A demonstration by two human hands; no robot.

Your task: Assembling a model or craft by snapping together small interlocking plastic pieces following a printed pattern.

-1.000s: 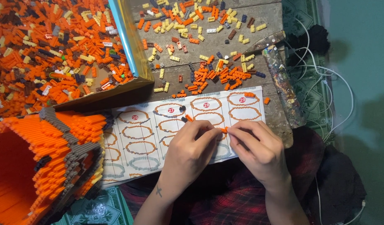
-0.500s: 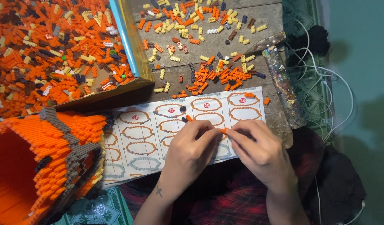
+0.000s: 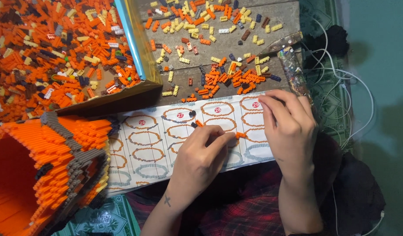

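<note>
While both hands pinch orange brick strip (image 3: pixel 230 133) | axis seemingly left-right, over sheet (image 3: pixel 166 144)

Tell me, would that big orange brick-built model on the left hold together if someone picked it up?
Probably only with care. The orange brick model looks built from many tiny studded bricks stacked in thin hollow walls, so squeezing could pop rows loose. Being hollow, it is likely light for its bulk. It lies tilted on its side near the instruction sheet, so a push might roll it.
</note>
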